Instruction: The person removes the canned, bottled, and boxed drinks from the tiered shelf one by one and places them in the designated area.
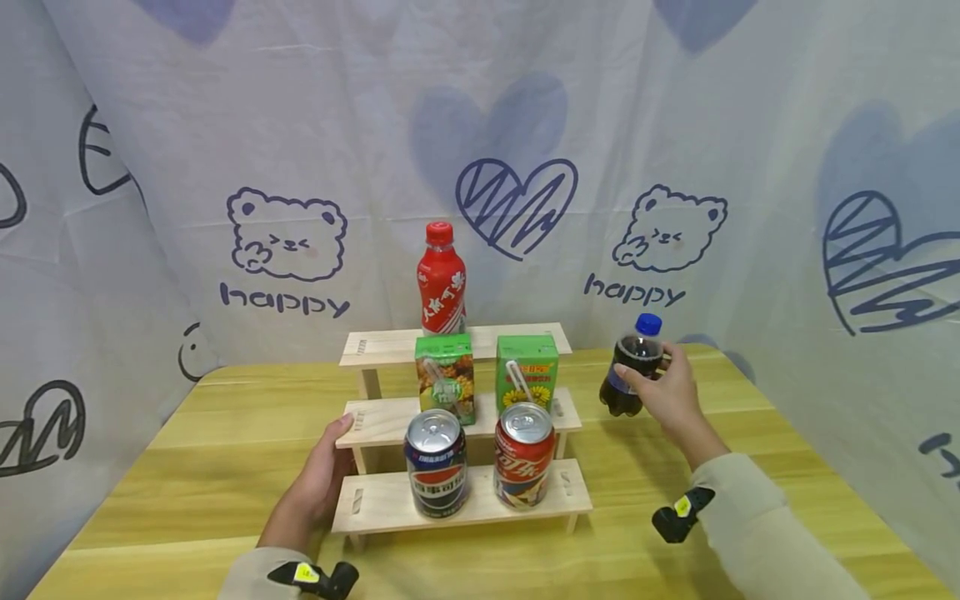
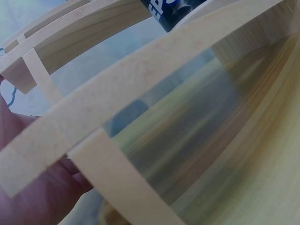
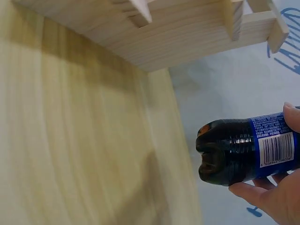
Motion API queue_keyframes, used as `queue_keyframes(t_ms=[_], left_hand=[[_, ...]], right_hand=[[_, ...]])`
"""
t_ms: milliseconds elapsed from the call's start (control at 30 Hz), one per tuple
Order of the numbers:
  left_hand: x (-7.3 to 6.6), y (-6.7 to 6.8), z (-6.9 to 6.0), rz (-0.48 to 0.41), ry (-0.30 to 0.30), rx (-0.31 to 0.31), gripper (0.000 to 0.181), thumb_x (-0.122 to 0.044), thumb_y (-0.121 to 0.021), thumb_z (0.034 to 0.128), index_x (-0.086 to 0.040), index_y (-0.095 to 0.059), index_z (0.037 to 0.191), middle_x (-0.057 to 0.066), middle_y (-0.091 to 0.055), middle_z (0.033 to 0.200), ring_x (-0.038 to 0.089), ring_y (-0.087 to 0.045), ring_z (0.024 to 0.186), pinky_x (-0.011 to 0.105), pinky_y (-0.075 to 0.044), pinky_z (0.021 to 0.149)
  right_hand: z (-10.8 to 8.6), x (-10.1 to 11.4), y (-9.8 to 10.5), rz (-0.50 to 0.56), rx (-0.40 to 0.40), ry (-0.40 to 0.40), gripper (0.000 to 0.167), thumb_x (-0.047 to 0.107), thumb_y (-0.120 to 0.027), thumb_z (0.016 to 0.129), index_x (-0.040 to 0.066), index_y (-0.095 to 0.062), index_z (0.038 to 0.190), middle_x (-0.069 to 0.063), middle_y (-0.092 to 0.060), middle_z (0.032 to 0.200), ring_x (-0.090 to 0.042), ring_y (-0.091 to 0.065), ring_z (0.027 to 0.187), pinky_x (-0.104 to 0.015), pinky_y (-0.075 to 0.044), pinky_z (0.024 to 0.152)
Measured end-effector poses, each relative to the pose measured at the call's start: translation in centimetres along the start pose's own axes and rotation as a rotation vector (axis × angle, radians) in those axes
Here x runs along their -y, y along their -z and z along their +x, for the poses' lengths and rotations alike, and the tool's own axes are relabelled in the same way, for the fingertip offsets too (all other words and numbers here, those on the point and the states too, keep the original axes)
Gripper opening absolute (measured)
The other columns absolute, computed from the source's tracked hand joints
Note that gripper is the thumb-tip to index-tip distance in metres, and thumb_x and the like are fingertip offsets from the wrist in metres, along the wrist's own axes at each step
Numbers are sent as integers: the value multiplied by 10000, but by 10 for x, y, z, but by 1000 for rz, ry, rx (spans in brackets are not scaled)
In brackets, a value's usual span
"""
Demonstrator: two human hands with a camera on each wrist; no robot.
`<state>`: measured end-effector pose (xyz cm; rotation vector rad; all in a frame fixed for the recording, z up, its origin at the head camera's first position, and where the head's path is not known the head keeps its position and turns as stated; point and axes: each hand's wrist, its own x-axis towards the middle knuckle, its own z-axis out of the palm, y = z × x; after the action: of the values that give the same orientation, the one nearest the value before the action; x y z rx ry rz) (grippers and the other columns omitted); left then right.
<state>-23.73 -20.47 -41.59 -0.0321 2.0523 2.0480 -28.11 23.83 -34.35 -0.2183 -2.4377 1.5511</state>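
Observation:
My right hand (image 1: 669,392) grips a dark cola bottle with a blue cap (image 1: 636,367) to the right of a three-tier wooden rack (image 1: 480,506). In the right wrist view the cola bottle (image 3: 229,150) is tilted above the table, and its barcode label shows between thumb and fingers. My left hand (image 1: 318,475) holds the rack's left side, thumb at the end of the middle tier; some fingers are hidden. A red-capped bottle (image 1: 442,283) stands on the top tier. Two green drink cartons (image 1: 446,379) are on the middle tier. A blue cola can (image 1: 436,467) and a red cola can (image 1: 524,458) occupy the bottom tier.
The rack stands on a wood-grain table (image 1: 202,467). Behind and beside the table hangs a pale curtain (image 1: 390,150) printed with hearts and bears. The rack's right end lies close to the cola bottle.

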Motion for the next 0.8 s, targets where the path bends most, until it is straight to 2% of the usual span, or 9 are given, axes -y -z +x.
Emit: queue_keyframes(t_ms=[233, 567, 800], left_hand=[[-2, -1, -3, -15, 3, 12, 757, -634, -168, 934, -147, -94, 1509, 222, -245, 1468, 393, -298, 1309, 501, -300, 1017], [-3, -2, -2, -25, 7, 1, 792, -671, -203, 916, -154, -102, 1509, 212, -248, 1472, 385, -302, 1310, 501, -293, 1030], [0, 1, 1, 5, -19, 7, 817, -685, -197, 910, -137, -100, 1508, 237, -236, 1470, 396, -303, 1304, 490, -318, 1012]], right_hand=[[0, -15, -3, -10, -1, -32, 803, 269, -645, 890, 39, -133, 1464, -292, -281, 1444, -446, -318, 1316, -536, -360, 1007], [1, -32, -5, -67, -20, -33, 804, 275, -664, 873, 33, -161, 1451, -305, -306, 1430, -453, -337, 1301, -546, -347, 1014], [-1, -39, -8, -97, -31, -31, 811, 278, -675, 866, 26, -169, 1448, -302, -335, 1412, -452, -367, 1280, -546, -361, 1001]])
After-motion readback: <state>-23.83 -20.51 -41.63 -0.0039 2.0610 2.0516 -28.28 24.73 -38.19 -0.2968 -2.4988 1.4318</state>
